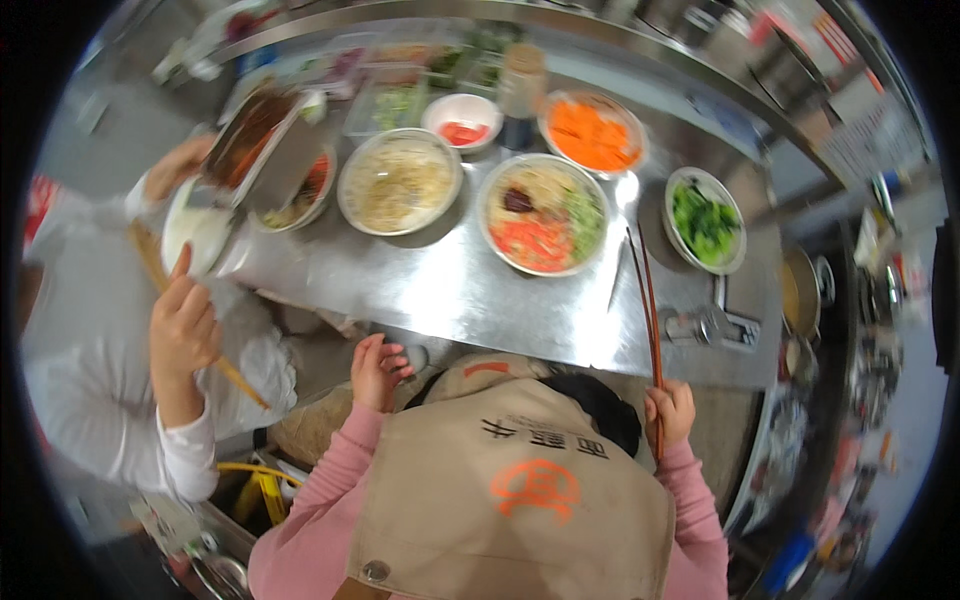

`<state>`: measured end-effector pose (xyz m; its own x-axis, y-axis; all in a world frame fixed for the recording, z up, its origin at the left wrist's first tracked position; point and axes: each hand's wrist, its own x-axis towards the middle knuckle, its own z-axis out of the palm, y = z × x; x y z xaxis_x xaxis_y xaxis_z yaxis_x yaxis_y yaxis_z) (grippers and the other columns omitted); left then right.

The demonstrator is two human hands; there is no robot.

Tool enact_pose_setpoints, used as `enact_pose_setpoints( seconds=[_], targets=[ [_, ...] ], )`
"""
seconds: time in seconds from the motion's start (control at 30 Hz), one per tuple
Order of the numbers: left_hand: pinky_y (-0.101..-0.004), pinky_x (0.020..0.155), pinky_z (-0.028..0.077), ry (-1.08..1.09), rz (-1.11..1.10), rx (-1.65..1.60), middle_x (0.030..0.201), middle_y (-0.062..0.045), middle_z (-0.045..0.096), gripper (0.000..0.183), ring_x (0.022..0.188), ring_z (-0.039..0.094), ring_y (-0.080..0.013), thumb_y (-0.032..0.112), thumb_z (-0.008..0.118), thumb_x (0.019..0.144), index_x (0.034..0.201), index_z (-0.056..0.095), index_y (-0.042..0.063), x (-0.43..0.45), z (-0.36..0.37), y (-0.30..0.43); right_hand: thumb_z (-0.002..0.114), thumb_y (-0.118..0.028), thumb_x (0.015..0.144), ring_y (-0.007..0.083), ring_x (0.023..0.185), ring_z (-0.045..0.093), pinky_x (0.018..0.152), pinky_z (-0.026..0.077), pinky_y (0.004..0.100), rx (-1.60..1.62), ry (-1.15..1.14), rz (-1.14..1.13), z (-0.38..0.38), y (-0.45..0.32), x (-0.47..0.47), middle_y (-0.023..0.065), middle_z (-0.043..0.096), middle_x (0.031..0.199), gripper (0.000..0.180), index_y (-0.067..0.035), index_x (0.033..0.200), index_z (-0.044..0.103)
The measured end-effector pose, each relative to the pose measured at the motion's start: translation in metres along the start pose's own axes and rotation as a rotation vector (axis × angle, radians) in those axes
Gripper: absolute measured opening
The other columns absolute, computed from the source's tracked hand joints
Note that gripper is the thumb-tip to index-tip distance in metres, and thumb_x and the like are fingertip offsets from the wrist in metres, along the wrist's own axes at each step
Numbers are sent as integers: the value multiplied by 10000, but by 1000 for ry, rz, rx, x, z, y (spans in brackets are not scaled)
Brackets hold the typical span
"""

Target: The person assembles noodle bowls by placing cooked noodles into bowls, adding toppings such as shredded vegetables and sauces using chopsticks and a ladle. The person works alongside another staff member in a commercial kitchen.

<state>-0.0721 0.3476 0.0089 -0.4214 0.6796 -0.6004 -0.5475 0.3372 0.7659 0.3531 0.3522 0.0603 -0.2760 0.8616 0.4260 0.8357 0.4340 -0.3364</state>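
My right hand is closed around long reddish-brown chopsticks, whose tips reach over the steel table beside a bowl of noodles topped with orange-red shreds, cucumber shreds and dark sauce. My left hand holds nothing, its fingers loosely bent, just off the table's front edge. Left of the topped bowl stands a bowl of pale shreds or noodles. Behind are a bowl of sliced carrot, a small white bowl with red pieces and a bottle of dark liquid. A bowl of leafy greens stands at the right.
At the left, a co-worker's hand is near a wooden stick; their other hand is beside a tilted metal tray. Lidded plastic containers line the back. A glass jar stands near the right front. A steel shelf spans the rear.
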Motion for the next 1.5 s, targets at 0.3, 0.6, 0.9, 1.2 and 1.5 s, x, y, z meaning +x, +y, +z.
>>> enact_pose_setpoints(
  seconds=[0.3, 0.6, 0.9, 1.2, 1.5],
  targets=[
    [-425, 939, 389, -348, 423, -159, 1268, -148, 426, 438, 1140, 440, -264, 368, 380, 937, 1265, 341, 79, 7, 50, 60, 666, -131, 703, 299, 852, 526, 738, 415, 402, -70, -130, -44, 88, 29, 56, 118, 538, 899, 177, -113, 872, 615],
    [-571, 1046, 74, -416, 345, -502, 1472, -174, -10, 1025, 1351, 101, -344, 633, 546, 751, 1426, -35, 126, 16, 205, 193, 550, -53, 721, 323, 1018, 493, 872, 393, 415, -147, -285, -7, 107, 50, 70, 152, 506, 1128, 394, -157, 1100, 584],
    [-602, 900, 301, -431, 501, -704, 1270, -75, 434, 632, 1150, 433, -301, 484, 572, 766, 1274, 368, 168, 51, 266, 211, 520, 8, 638, 334, 1054, 483, 892, 378, 427, 0, 8, 136, 57, 12, 81, 166, 478, 1161, 531, -131, 1149, 558],
    [-480, 877, 437, -688, 320, -624, 1184, -88, 541, 497, 1074, 531, -271, 381, 468, 816, 1235, 461, 114, -32, 231, 200, 602, -92, 742, 219, 822, 511, 725, 416, 293, 349, 362, 27, -25, -43, 182, 121, 514, 917, 323, -27, 1053, 547],
    [-418, 819, 505, -766, 214, -490, 1111, -142, 581, 479, 998, 585, -269, 328, 493, 824, 1190, 477, 20, -84, 178, 145, 602, -370, 813, 317, 568, 496, 525, 393, 360, 229, 86, -27, -66, -95, 276, 155, 516, 649, 357, -31, 757, 506]
  ],
)
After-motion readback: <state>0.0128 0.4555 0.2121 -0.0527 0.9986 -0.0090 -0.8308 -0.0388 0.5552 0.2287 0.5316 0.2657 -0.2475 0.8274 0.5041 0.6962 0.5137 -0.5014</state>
